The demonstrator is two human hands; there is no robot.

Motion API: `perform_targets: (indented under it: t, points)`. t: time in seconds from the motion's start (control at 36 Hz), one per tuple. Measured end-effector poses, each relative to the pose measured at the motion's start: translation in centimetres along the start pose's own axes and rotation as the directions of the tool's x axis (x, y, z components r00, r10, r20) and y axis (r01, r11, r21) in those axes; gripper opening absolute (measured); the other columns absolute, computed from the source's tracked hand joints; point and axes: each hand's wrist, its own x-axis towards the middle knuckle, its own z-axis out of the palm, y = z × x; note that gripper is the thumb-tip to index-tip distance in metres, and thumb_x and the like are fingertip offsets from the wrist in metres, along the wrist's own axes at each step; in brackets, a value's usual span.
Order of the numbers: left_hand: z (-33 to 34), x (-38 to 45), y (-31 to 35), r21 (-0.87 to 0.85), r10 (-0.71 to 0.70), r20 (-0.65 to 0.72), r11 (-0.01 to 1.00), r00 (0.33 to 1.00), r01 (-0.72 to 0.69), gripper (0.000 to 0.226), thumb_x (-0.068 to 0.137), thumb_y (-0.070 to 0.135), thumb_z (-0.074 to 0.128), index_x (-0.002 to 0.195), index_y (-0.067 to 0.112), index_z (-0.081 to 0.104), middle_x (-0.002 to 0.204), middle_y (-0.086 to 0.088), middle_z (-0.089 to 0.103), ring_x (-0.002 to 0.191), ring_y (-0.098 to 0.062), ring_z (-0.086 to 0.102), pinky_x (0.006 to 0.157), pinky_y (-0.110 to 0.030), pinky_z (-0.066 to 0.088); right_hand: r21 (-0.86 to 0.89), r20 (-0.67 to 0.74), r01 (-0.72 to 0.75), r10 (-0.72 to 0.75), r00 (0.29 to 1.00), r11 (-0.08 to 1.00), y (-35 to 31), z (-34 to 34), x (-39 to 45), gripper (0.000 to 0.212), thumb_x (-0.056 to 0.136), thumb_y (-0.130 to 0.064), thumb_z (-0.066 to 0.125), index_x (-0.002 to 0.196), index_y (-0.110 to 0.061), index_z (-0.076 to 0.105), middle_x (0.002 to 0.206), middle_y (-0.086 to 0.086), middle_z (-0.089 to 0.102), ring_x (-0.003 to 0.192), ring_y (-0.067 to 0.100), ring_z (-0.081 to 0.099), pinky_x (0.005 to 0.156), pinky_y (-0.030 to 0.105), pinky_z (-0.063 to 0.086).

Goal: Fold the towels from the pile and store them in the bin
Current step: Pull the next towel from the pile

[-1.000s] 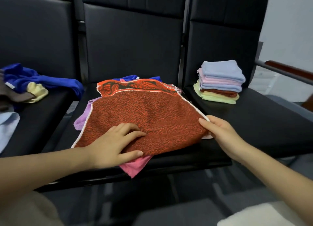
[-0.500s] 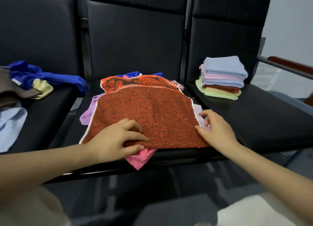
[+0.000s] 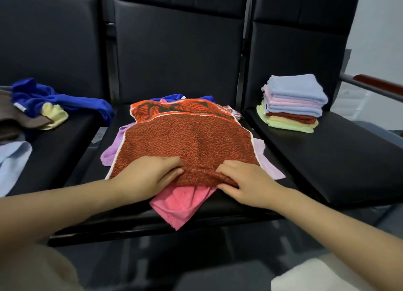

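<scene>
An orange-red patterned towel (image 3: 187, 136) lies spread on top of a pile on the middle black seat. Under it show a pink towel (image 3: 181, 203), a purple towel (image 3: 113, 151) and a pale lilac one (image 3: 268, 166). My left hand (image 3: 148, 177) grips the orange towel's near edge left of centre. My right hand (image 3: 246, 181) grips the same edge right of centre, and the cloth bunches up between the two hands. A stack of folded towels (image 3: 294, 103) stands on the right seat. No bin is in view.
Loose towels lie on the left seat: a blue one (image 3: 54, 99), a yellow one (image 3: 54, 116), a brown one (image 3: 13, 120) and a light blue one (image 3: 11, 164). A wooden armrest (image 3: 379, 83) runs at the far right. Black seat backs (image 3: 178, 51) rise behind.
My right hand has moved from the towel's right corner in to its near edge. Both hands now grip that edge close together, and the cloth has bunched there.
</scene>
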Motion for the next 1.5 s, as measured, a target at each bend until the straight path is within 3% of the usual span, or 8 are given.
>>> perform_targets:
  t: [0.22, 0.36, 0.53, 0.67, 0.78, 0.92, 1.19, 1.5]
  points:
    - [-1.5, 0.3, -2.8, 0.184, 0.131, 0.108, 0.972, 0.985, -0.149, 0.074, 0.076, 0.088, 0.023, 0.105, 0.028, 0.058, 0.077, 0.005, 0.07, 0.068, -0.02, 0.065, 0.058, -0.026, 0.046, 0.202, 0.03, -0.161, 0.158, 0.987, 0.966, 3.3, -2.1, 0.5, 0.012, 0.092, -0.028, 0.062, 0.089, -0.02, 0.069, 0.077, -0.015, 0.062, 0.077, 0.001, 0.055, 0.075, 0.027, 0.044]
    - [-3.4, 0.3, -4.3, 0.227, 0.011, 0.129, 0.973, 0.992, -0.04, 0.035, 0.08, 0.059, 0.053, 0.075, 0.024, 0.056, 0.062, 0.01, 0.056, 0.061, -0.007, 0.053, 0.054, -0.018, 0.027, 0.331, 0.03, -0.317, 0.326, 0.945, 0.889, 5.3, -2.8, -0.6, 0.018, 0.091, -0.017, 0.068, 0.084, -0.033, 0.064, 0.079, -0.014, 0.065, 0.076, -0.005, 0.058, 0.075, 0.013, 0.041]
    - [-5.4, -1.3, -5.4, -0.096, -0.271, 0.084, 0.956, 0.959, 0.278, 0.046, 0.078, 0.065, 0.041, 0.071, 0.025, 0.062, 0.068, 0.005, 0.06, 0.071, -0.006, 0.057, 0.068, -0.023, 0.044, 0.847, -0.008, -0.289, 0.554, 0.832, 0.446, 4.8, -3.8, -1.6, 0.014, 0.097, -0.008, 0.055, 0.089, -0.013, 0.066, 0.075, -0.012, 0.065, 0.072, -0.003, 0.058, 0.07, 0.011, 0.046]
    - [-6.1, -2.3, -3.6, -0.329, -0.392, 0.156, 0.845, 0.907, 0.422, 0.021, 0.093, 0.03, 0.056, 0.076, 0.035, 0.066, 0.054, 0.025, 0.058, 0.053, 0.01, 0.053, 0.057, -0.005, 0.038, 0.701, 0.011, -0.37, 0.509, 0.861, 0.61, 2.6, -3.7, -1.3, 0.019, 0.099, -0.014, 0.053, 0.087, -0.01, 0.066, 0.077, -0.006, 0.059, 0.072, 0.0, 0.051, 0.071, 0.019, 0.041]
    - [-6.2, -3.2, -2.2, -0.362, -0.48, 0.311, 0.738, 0.82, 0.569, 0.021, 0.098, 0.025, 0.051, 0.096, 0.009, 0.064, 0.044, 0.006, 0.043, 0.034, -0.007, 0.042, 0.035, -0.02, 0.037, 0.611, 0.156, -0.455, 0.464, 0.872, 0.648, 1.5, -4.3, -1.8, 0.025, 0.099, -0.018, 0.054, 0.077, -0.02, 0.064, 0.068, -0.016, 0.059, 0.065, -0.007, 0.05, 0.067, 0.014, 0.039]
    - [-6.5, -4.1, -0.5, -0.412, -0.442, 0.475, 0.652, 0.761, 0.636, 0.024, 0.094, 0.035, 0.056, 0.108, 0.02, 0.069, 0.074, -0.005, 0.051, 0.048, -0.007, 0.044, 0.037, -0.015, 0.035, 0.527, 0.439, -0.546, 0.342, 0.831, 0.651, 0.7, -5.2, -2.9, 0.025, 0.098, -0.024, 0.056, 0.076, -0.022, 0.067, 0.069, -0.019, 0.062, 0.067, -0.007, 0.054, 0.067, 0.01, 0.04]
    - [-6.7, -1.7, -3.0, -0.439, -0.583, 0.215, 0.659, 0.783, 0.611, 0.013, 0.097, 0.022, 0.055, 0.095, 0.028, 0.066, 0.05, 0.01, 0.038, 0.038, -0.002, 0.039, 0.037, -0.014, 0.036, 0.555, 0.059, -0.38, 0.421, 0.905, 0.74, 4.3, -7.2, -0.6, 0.016, 0.094, -0.011, 0.062, 0.083, -0.02, 0.07, 0.078, -0.005, 0.068, 0.073, -0.002, 0.058, 0.073, 0.012, 0.044]
    - [-7.1, 3.5, -7.5, -0.103, -0.592, -0.151, 0.806, 0.791, 0.583, 0.018, 0.096, 0.02, 0.053, 0.097, 0.01, 0.068, 0.088, -0.006, 0.069, 0.086, -0.024, 0.063, 0.082, -0.041, 0.048, 0.506, -0.396, -0.386, 0.605, 0.69, 0.771, 7.8, -5.6, 8.2, 0.014, 0.095, -0.012, 0.056, 0.093, -0.021, 0.068, 0.094, -0.004, 0.066, 0.091, 0.01, 0.057, 0.074, 0.011, 0.038]
